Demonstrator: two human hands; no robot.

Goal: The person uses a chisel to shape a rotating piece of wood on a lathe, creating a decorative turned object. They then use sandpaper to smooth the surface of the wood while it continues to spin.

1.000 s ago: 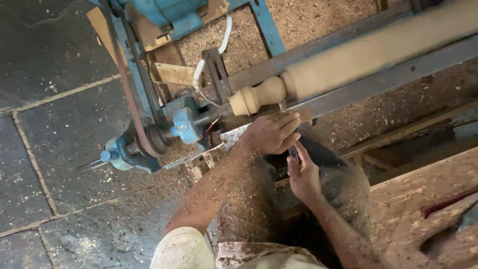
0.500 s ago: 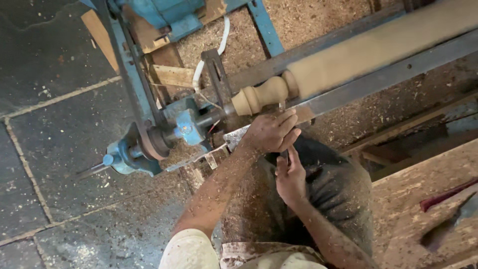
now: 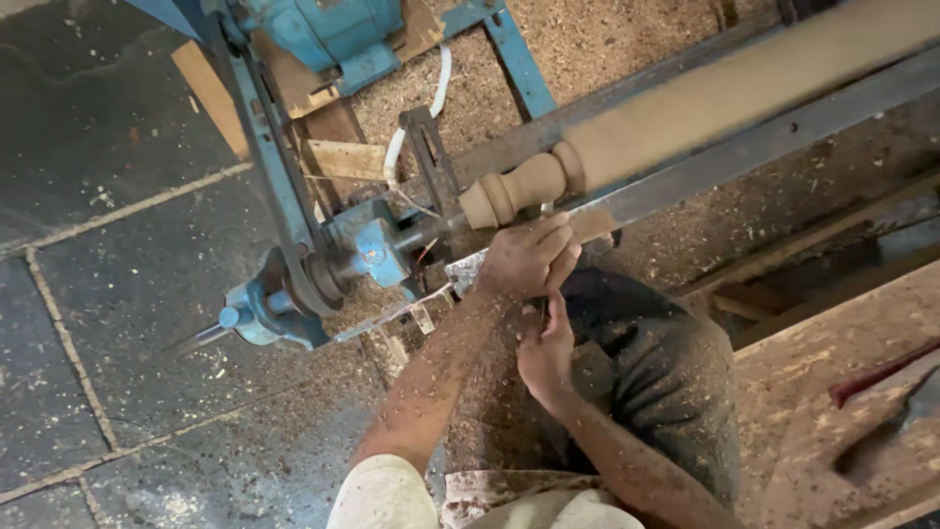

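Wooden spindle (image 3: 685, 118) cuts cleanest if left hand (image 3: 524, 260), fingers curled shut on the tool (image 3: 541, 312), stays braced on the steel rest (image 3: 744, 157) while right hand (image 3: 546, 348), also closed around it, steers.

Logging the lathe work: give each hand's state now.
Left hand: closed on the tool by the spindle.
Right hand: closed on the tool's handle, mostly hidden.

A blue motor (image 3: 323, 34) sits at the far left above dark stone floor tiles (image 3: 108, 294). Sawdust (image 3: 607, 39) covers the far ground. A red-handled tool (image 3: 876, 372) lies on the near-right wooden bench (image 3: 822, 431).
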